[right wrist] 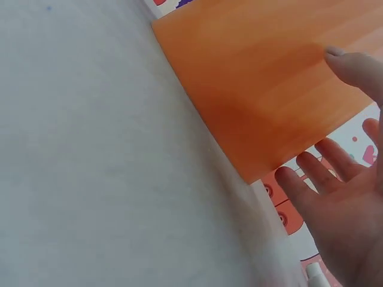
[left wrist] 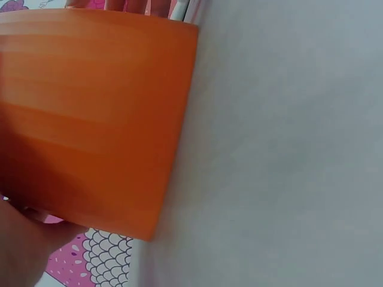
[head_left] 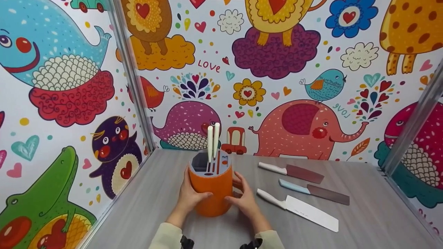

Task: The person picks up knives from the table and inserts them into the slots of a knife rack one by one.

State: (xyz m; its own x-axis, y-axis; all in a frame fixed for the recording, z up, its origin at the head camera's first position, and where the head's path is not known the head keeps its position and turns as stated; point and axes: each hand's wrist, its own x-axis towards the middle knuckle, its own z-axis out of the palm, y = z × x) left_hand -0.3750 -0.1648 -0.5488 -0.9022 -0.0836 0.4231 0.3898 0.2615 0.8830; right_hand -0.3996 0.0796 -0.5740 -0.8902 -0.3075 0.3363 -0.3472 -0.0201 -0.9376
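An orange round knife block with a grey slotted top stands upright on the table. Two slim white handles stick up out of its slots. My left hand holds the block's left side, thumb on the front and the other fingers mostly hidden. On the right side, my right hand has its fingers spread and fairly straight. In the right wrist view its fingertips lie at the block's edge, the thumb over the front. Whether that thumb presses on it, I cannot tell.
Right of the block lie a white-handled knife, a blue-handled knife and a white-handled cleaver, blades pointing right. The grey table is bounded by cartoon-printed walls with metal corner posts.
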